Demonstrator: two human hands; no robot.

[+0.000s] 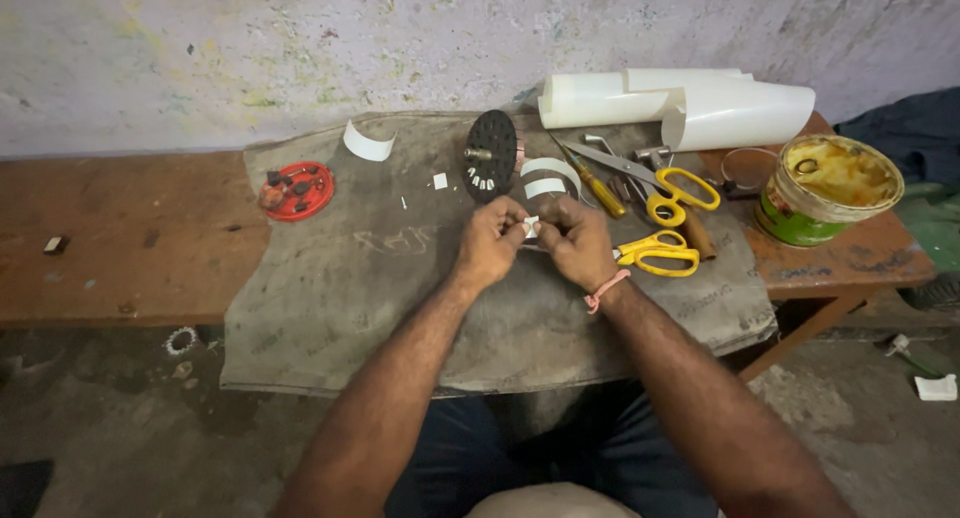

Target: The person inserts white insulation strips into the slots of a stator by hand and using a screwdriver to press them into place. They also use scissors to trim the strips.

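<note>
**A:** Status on the hands?

**B:** I see both at frame centre, over the grey cloth (330, 288) on the wooden worktop (130, 228). Left hand (489, 240) and right hand (574, 240) meet fingertip to fingertip, both pinching one small white paper piece (531, 224) between them. Fingers curled in, not spread. Pink band on the right wrist.

**A:** Where's the piece relative to the rest?

**B:** Held just above the cloth, centre frame, just below the curled white strip (547, 179) and near the black slotted disc (491, 154), which stands on edge with a shaft sticking out. Can't tell if the piece is folded or flat; too small.

**A:** Tools?

**B:** Right of the hands: two pairs of yellow-handled scissors. One (660, 252) lies just beside the right hand, the other (650, 183) above it, blades pointing up-left. Yellow-handled screwdriver (593, 184) next to those. Some metal tools under them, hard to make out.

**A:** Anything else on the worktop?

**B:** White sheet rolls (680, 103) at upper right against the wall. Open green tin (828, 188) with yellowish contents at far right. Red round lid (297, 190) with small dark parts at left of the cloth. Another curved white strip (367, 144) upper centre-left. A few white scraps on the cloth.
</note>
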